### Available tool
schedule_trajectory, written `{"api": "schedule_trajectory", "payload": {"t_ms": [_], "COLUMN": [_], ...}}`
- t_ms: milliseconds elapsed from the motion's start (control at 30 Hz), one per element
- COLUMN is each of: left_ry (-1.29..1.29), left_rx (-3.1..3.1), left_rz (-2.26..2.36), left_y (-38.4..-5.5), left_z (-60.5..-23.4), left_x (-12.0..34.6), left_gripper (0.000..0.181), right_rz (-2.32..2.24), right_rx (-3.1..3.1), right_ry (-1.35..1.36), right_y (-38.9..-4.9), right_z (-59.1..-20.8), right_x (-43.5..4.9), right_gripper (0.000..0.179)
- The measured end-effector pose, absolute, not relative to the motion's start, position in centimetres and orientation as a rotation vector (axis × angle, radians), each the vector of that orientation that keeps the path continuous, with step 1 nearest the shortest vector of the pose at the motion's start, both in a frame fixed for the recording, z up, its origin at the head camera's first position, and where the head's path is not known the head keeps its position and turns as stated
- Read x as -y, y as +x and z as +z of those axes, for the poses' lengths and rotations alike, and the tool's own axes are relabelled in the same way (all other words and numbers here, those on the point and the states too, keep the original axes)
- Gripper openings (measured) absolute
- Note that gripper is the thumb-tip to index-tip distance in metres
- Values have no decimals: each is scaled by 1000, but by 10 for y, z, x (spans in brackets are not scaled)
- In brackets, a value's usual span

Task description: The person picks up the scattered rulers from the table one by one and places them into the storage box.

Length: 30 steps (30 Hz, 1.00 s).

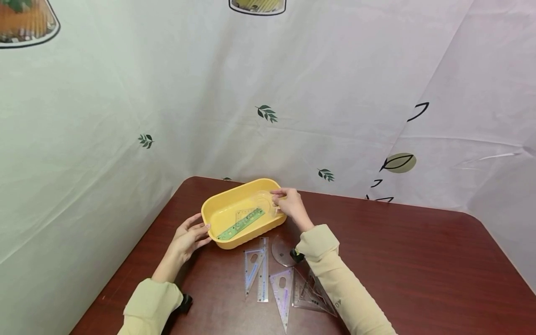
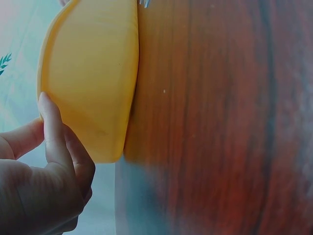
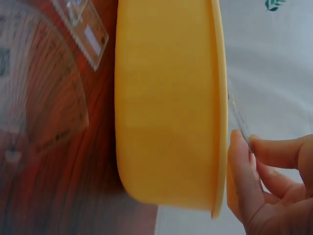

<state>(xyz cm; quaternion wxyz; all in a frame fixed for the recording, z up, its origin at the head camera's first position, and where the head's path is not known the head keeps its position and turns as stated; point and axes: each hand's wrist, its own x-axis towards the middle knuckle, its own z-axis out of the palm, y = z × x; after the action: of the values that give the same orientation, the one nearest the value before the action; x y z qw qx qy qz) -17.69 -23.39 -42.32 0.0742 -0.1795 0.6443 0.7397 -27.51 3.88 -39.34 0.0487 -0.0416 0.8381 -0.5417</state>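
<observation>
A yellow plastic basin (image 1: 226,197) stands on the table, its long side slanting up to the right. My left hand (image 1: 190,237) pinches its left end, thumb and fingers at the rim (image 2: 40,73). Over the right end of the basin, my right hand (image 1: 289,204) pinches a clear protractor (image 1: 263,201) with a rounded outline. Edge-on in the right wrist view, the protractor (image 3: 238,115) shows as a thin strip between thumb and fingers. Inside the basin lie a green ruler (image 1: 240,224) and a small clear piece with printed marks (image 1: 240,214).
In front of the basin lie a clear ruler (image 1: 263,279), a blue-marked set square (image 1: 252,267), a purple-marked set square (image 1: 282,293), another protractor (image 1: 280,251) and clear set squares (image 1: 305,298) partly under my right forearm. A patterned cloth (image 1: 335,93) hangs behind the dark red table (image 1: 398,260).
</observation>
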Motion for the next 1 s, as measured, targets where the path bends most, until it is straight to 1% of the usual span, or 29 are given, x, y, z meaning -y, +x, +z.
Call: {"api": "schedule_trajectory", "payload": {"t_ms": [333, 567, 767, 1000], "left_ry": [-549, -544, -531, -544], "left_rx": [-1923, -1924, -1926, -1930], "left_rz": [2232, 2231, 2234, 2231], "left_y": [-176, -178, -178, -179], "left_z": [-427, -426, -426, -425], "left_x": [234, 234, 234, 235], "left_gripper": [72, 72, 73, 72], "right_rz": [-1645, -1555, -1528, -1449], "right_rx": [-2546, -2536, -2483, -2497], "right_ry": [-192, -267, -288, -327], "right_y": [-276, -276, -278, -279], "right_z": [-397, -399, -403, -404], "right_x": [-18, -15, -11, -6], "right_gripper": [22, 22, 25, 24]}}
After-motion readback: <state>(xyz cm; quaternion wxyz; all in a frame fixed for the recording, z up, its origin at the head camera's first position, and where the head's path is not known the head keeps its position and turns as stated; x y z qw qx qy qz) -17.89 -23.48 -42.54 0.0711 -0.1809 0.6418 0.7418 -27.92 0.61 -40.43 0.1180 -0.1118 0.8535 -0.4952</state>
